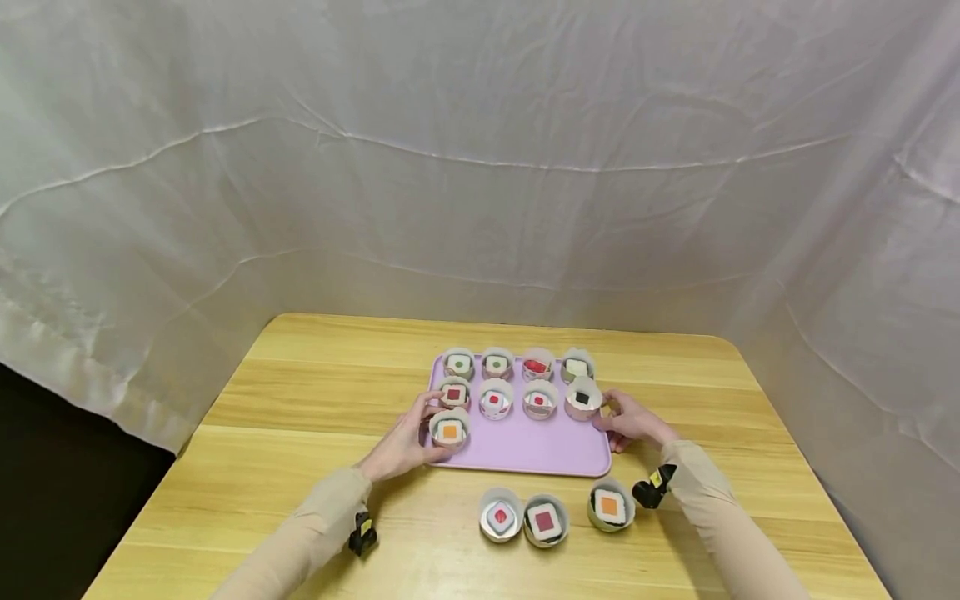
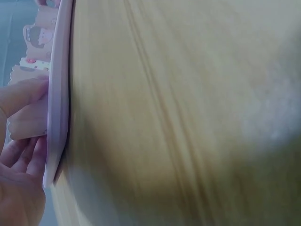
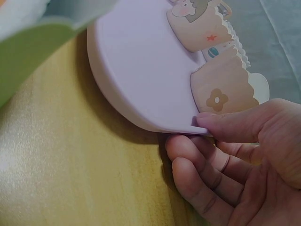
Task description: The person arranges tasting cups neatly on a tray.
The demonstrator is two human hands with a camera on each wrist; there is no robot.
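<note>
A lilac tray (image 1: 517, 442) lies on the table with paper cups standing in rows on it, each holding a small sushi-like piece. At its front left corner, my left hand (image 1: 401, 447) has thumb and fingers around a paper cup (image 1: 449, 432) with an orange-centred piece. In the left wrist view that cup (image 2: 30, 117) sits between thumb and fingers, inside the tray's rim (image 2: 57, 103). My right hand (image 1: 633, 419) pinches the tray's right edge, thumb on the rim and fingers below, as the right wrist view shows. Beside that thumb stands a paper cup (image 3: 221, 84) with a flower print.
In front of the tray, three more filled cups stand on the wooden table (image 1: 300, 400): one pink-red centred (image 1: 500, 517), one dark red centred (image 1: 546, 522) and one orange centred (image 1: 609, 506) near my right wrist. A pale curtain (image 1: 480, 208) hangs behind.
</note>
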